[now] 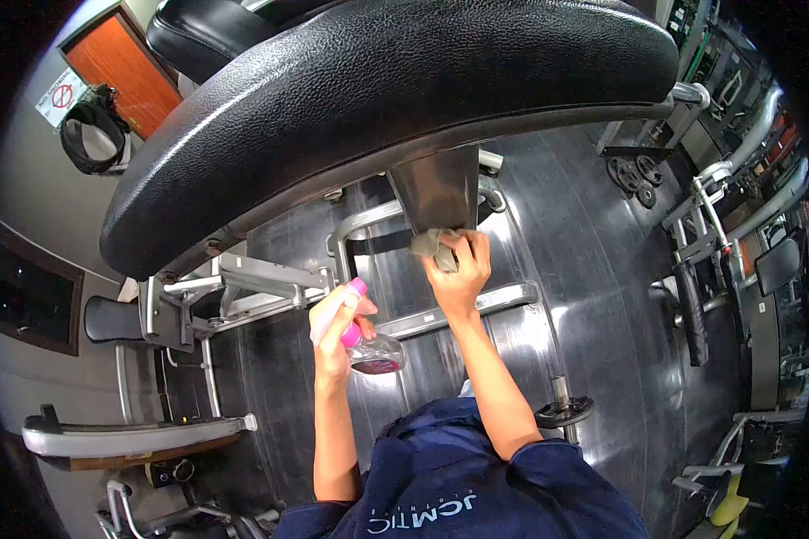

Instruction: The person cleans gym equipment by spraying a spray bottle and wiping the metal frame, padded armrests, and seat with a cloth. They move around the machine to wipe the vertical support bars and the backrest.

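Note:
My left hand (pixel 333 334) is wrapped round a spray bottle (pixel 377 355) with a pink and white spray head. Its clear body is tilted, and a little dark pink liquid lies at the bottom. My right hand (pixel 459 274) grips a crumpled greyish cloth (pixel 436 249), pressed against the lower part of a dark metal post (pixel 436 193). That post comes down from beneath a large black padded seat (pixel 404 81), which fills the upper part of the view.
Grey metal frame tubes (pixel 458 307) run low behind my hands. At left stands a bench frame (pixel 144 440). A weight plate on a peg (pixel 564 412) is near my right side. Small plates (pixel 634 177) lie on the black floor (pixel 602 332); gym machines (pixel 737 225) line the right.

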Action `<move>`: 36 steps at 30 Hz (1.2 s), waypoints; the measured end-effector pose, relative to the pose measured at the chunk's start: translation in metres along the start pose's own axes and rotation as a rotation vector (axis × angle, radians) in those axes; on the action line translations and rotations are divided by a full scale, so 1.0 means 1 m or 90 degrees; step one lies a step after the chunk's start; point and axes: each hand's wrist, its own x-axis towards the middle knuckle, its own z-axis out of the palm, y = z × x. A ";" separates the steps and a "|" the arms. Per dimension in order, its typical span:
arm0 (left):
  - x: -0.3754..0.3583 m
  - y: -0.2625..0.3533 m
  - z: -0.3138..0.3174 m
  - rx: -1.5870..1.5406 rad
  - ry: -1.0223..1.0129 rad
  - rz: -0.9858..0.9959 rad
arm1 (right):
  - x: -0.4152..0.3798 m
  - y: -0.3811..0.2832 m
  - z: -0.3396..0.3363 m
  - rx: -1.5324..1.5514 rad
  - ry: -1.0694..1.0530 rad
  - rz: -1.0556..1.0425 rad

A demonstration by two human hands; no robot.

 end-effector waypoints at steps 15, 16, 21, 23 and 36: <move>-0.003 -0.003 -0.008 0.006 -0.038 -0.005 | -0.044 0.010 0.017 -0.109 -0.057 0.026; -0.005 -0.002 -0.009 -0.015 -0.042 -0.006 | -0.039 0.005 0.016 -0.110 -0.055 0.025; -0.008 -0.002 -0.015 -0.013 -0.039 -0.018 | 0.017 -0.037 0.011 -0.040 0.075 0.012; -0.009 0.001 -0.015 -0.013 -0.044 -0.029 | 0.021 -0.039 0.009 -0.025 0.093 0.006; -0.013 -0.019 -0.030 0.000 -0.052 -0.026 | -0.064 0.039 0.005 -0.016 -0.021 0.261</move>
